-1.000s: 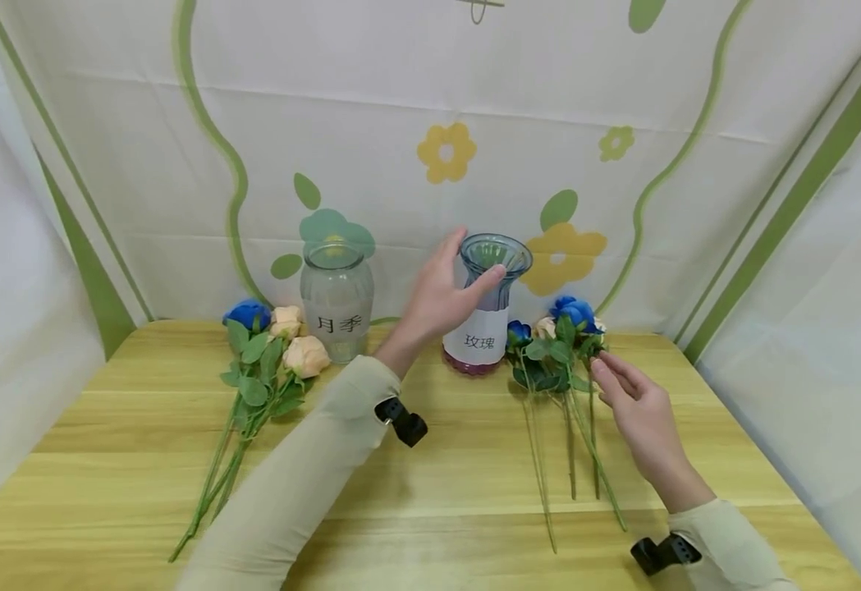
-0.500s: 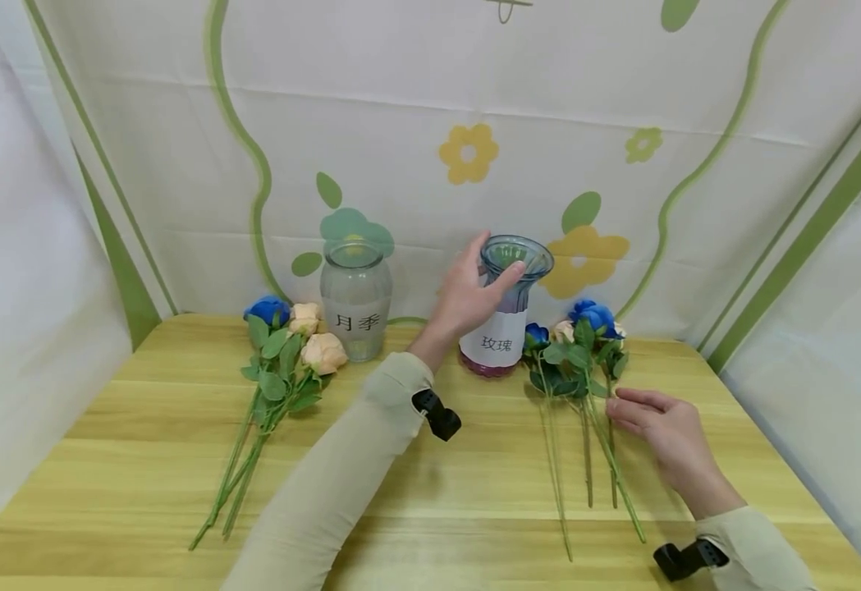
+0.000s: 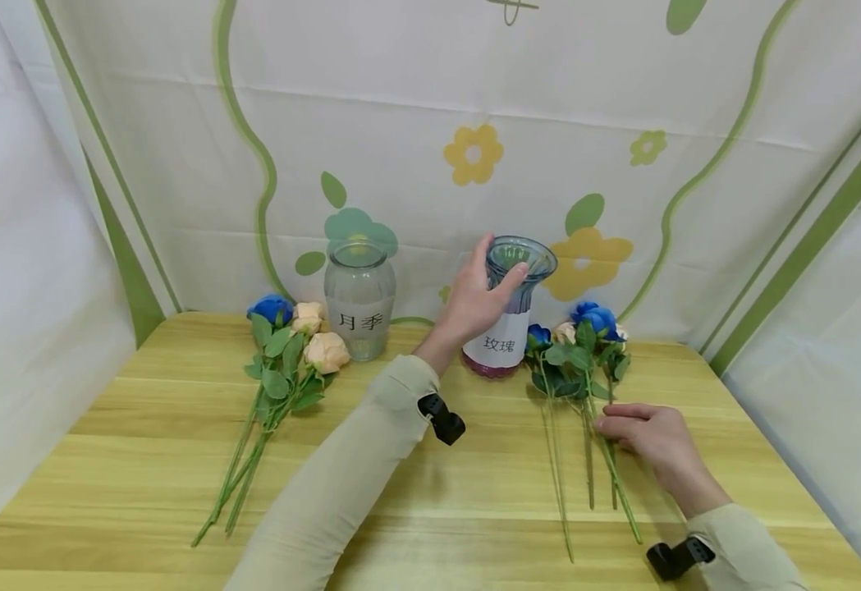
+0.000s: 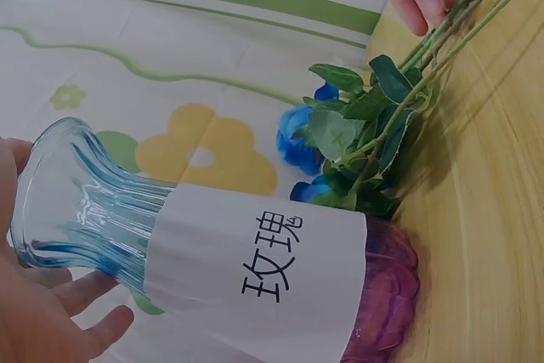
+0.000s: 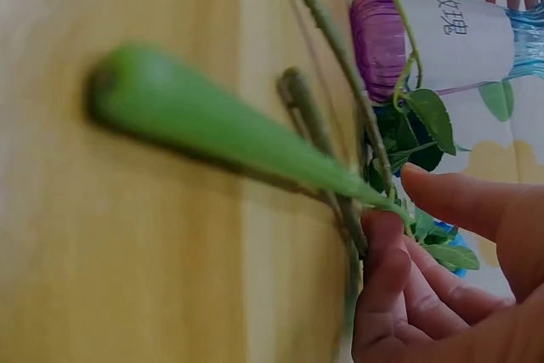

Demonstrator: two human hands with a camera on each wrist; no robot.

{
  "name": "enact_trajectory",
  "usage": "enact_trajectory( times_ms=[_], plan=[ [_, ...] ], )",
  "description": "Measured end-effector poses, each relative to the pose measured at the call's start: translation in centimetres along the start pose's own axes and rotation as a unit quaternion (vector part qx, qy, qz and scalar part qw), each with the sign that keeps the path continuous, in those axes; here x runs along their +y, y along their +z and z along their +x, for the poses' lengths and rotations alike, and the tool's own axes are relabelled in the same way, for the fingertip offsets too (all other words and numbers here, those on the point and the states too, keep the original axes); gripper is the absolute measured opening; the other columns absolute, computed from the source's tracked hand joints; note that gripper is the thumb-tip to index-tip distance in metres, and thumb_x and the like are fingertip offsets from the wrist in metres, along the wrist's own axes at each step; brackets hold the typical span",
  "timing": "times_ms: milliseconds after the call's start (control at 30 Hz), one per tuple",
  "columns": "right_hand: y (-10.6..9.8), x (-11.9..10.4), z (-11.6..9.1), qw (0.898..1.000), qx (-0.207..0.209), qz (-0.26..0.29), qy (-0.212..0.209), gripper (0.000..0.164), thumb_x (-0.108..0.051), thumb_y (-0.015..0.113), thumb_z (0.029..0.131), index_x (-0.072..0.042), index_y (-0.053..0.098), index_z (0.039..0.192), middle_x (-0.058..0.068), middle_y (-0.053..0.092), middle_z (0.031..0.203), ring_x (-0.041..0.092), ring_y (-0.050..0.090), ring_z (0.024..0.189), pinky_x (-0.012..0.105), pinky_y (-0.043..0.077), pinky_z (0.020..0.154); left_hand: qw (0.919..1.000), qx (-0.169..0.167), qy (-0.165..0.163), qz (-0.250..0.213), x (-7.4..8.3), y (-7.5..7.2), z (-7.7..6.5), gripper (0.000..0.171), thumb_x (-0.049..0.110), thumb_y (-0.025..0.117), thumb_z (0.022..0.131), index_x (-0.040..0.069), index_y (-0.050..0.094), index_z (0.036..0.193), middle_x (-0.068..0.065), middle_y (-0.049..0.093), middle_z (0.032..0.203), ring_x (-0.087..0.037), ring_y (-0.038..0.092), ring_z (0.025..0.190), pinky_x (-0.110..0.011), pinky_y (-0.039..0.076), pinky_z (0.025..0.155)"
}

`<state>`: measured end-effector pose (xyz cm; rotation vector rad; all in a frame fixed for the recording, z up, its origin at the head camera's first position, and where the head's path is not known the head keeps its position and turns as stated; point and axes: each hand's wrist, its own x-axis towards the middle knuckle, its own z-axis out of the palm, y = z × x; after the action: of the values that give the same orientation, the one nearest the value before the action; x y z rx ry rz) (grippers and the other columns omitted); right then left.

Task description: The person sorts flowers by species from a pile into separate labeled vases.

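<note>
My left hand (image 3: 478, 297) holds the flared neck of a blue glass vase (image 3: 519, 287), thumb in front at the rim and fingers behind it. The vase has a pink base and a white label, and stands on the table. My right hand (image 3: 657, 442) is at the stems of the right-hand bunch of artificial roses (image 3: 585, 353). In the right wrist view, a green stem (image 5: 255, 142) passes between its thumb and forefinger (image 5: 380, 231); the thumb stands a little off the stem. These roses are blue and pale peach with green leaves, their stems pointing toward me.
A clear glass vase (image 3: 359, 279) with a label stands at the back left. Beside it another bunch of blue and peach roses (image 3: 290, 345) lies on the wooden table (image 3: 142, 460). A flower-printed white cloth (image 3: 400, 74) hangs behind the table.
My right hand has drawn back from the rose heads and moved down to the stems. The left hand stays on the vase. The head view has shifted, placing everything farther right.
</note>
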<state>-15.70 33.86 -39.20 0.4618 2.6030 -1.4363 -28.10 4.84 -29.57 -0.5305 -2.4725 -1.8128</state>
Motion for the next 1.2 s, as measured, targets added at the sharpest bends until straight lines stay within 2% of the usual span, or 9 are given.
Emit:
enact_trajectory(
  times_ms=[233,400,467,567,667,733,800,1067,1200],
  plan=[
    [0.4,0.3,0.3,1.0,0.014,-0.009,-0.005,0.05,-0.026,0.078,0.098,0.003,0.068,0.138,0.025,0.064,0.145,-0.001,0.069,0.086,0.026,0.061,0.075,1.0,0.0,0.001,0.001,-0.1,0.1,0.0,0.084,0.061,0.054,0.105,0.031,0.011,0.172,-0.005,0.023,0.178,-0.032,0.029,0.163,-0.059,0.032,0.128],
    [0.2,-0.4,0.2,1.0,0.018,0.017,-0.007,0.052,-0.024,0.075,0.1,0.003,0.063,0.143,0.025,0.058,0.153,-0.011,0.066,0.089,0.022,0.062,0.082,1.0,0.005,0.002,-0.003,-0.1,-0.1,-0.1,0.085,0.061,0.054,0.105,0.03,0.012,0.172,-0.005,0.023,0.178,-0.032,0.029,0.163,-0.059,0.032,0.128],
    [0.1,-0.6,0.1,0.999,0.02,0.046,-0.013,0.055,-0.022,0.075,0.1,0.006,0.06,0.145,0.018,0.069,0.141,-0.012,0.067,0.09,0.02,0.062,0.084,0.9999,0.008,0.004,-0.006,-0.1,-0.2,0.0,0.085,0.06,0.055,0.105,0.029,0.012,0.172,-0.006,0.024,0.178,-0.032,0.029,0.163,-0.059,0.033,0.128],
    [-0.3,-0.8,0.0,0.994,0.025,0.104,-0.023,0.053,-0.018,0.076,0.099,0.007,0.061,0.144,-0.006,0.078,0.115,-0.008,0.071,0.09,0.018,0.062,0.084,0.9999,0.012,0.007,-0.005,-0.1,-0.1,0.0,0.084,0.059,0.056,0.105,0.028,0.014,0.172,-0.007,0.025,0.177,-0.033,0.031,0.162,-0.059,0.034,0.127],
    [-0.7,-0.9,-0.2,0.984,0.025,0.177,-0.027,0.029,-0.015,0.077,0.099,-0.011,0.076,0.128,-0.021,0.076,0.099,-0.004,0.074,0.092,0.018,0.061,0.083,0.9999,0.011,0.006,0.001,-0.1,0.1,0.0,0.084,0.059,0.056,0.105,0.028,0.015,0.172,-0.007,0.027,0.177,-0.033,0.033,0.161,-0.059,0.036,0.126],
    [-0.9,-1.0,-0.4,0.971,0.025,0.235,-0.031,0.017,-0.013,0.076,0.099,-0.021,0.082,0.112,-0.019,0.078,0.096,-0.002,0.075,0.094,0.017,0.061,0.083,0.9999,0.01,0.004,0.005,-0.1,0.2,0.0,0.084,0.06,0.055,0.105,0.029,0.014,0.172,-0.007,0.027,0.177,-0.033,0.033,0.161,-0.059,0.036,0.126],
    [-1.1,-1.1,-0.5,0.956,0.026,0.291,-0.037,0.017,-0.012,0.075,0.1,-0.027,0.082,0.1,-0.016,0.079,0.097,0.0,0.075,0.095,0.017,0.061,0.083,0.9999,0.01,0.003,0.002,-0.1,0.3,0.0,0.085,0.061,0.055,0.105,0.03,0.013,0.172,-0.007,0.027,0.177,-0.033,0.033,0.161,-0.06,0.035,0.126],
    [-1.2,-2.8,-0.5,0.873,0.067,0.476,-0.078,0.016,0.004,0.073,0.097,-0.008,0.082,0.101,-0.001,0.082,0.099,0.009,0.077,0.091,0.02,0.062,0.079,0.9999,0.013,0.0,-0.007,-0.3,0.4,-0.2,0.084,0.062,0.054,0.105,0.033,0.012,0.172,-0.006,0.027,0.177,-0.034,0.036,0.159,-0.061,0.037,0.125],
    [-1.2,-3.9,-0.2,0.826,0.099,0.55,-0.081,0.015,0.01,0.071,0.095,-0.002,0.08,0.098,0.004,0.081,0.094,0.013,0.077,0.084,0.022,0.063,0.073,0.9998,0.013,0.0,-0.011,-0.3,0.5,-0.2,0.082,0.061,0.053,0.105,0.034,0.013,0.171,-0.006,0.029,0.176,-0.035,0.037,0.159,-0.061,0.038,0.124]
  ],
)
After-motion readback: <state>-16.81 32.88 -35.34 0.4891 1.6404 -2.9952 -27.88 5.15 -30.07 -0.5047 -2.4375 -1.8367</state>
